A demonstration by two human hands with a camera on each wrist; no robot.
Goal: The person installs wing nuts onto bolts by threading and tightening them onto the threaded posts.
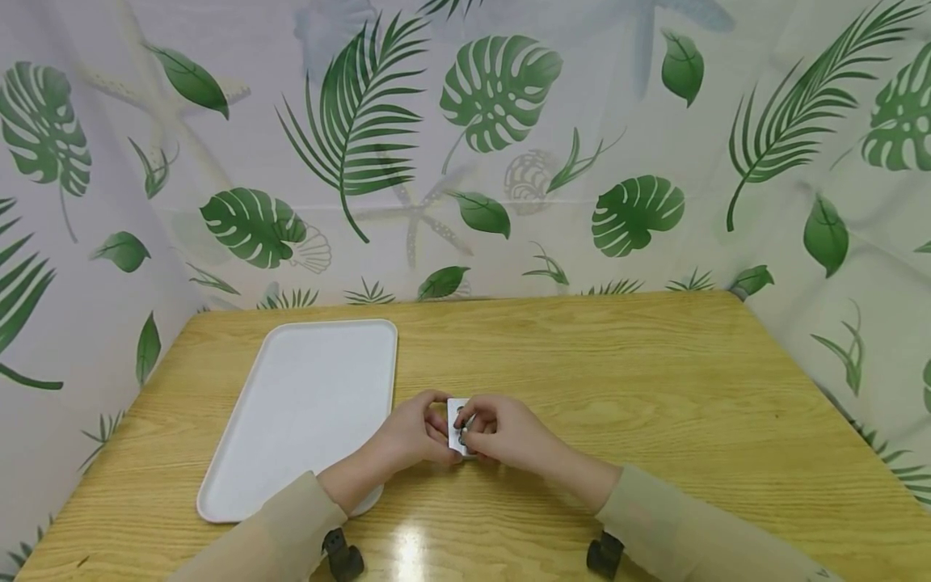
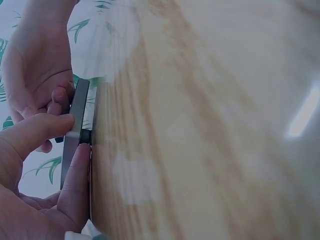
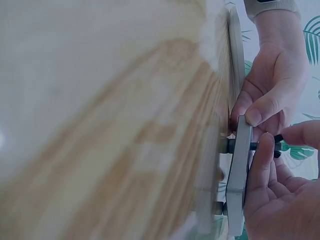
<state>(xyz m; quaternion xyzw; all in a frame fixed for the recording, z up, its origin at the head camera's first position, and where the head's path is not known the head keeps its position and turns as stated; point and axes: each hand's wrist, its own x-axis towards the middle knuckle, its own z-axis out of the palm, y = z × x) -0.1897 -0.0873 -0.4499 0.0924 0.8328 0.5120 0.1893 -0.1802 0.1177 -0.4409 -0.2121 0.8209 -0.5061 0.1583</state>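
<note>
A small, pale metal plate (image 1: 454, 441) stands just above the wooden table, raised on dark bolts (image 3: 228, 146) whose heads point down in the right wrist view. My left hand (image 1: 409, 432) grips the plate by its edges, thumb on the near side and fingers beyond. Above the plate, a threaded shank (image 3: 254, 146) sticks up between the hands. My right hand (image 1: 512, 432) pinches a small dark piece (image 3: 278, 138) at the top of that shank; the fingers hide much of it, and I cannot tell its exact kind.
Left of the hands, a white rectangular tray (image 1: 305, 404) lies on the wooden table (image 1: 655, 388), and my left forearm passes over its near corner. Leaf-patterned cloth (image 1: 407, 162) hangs behind the table and along both sides.
</note>
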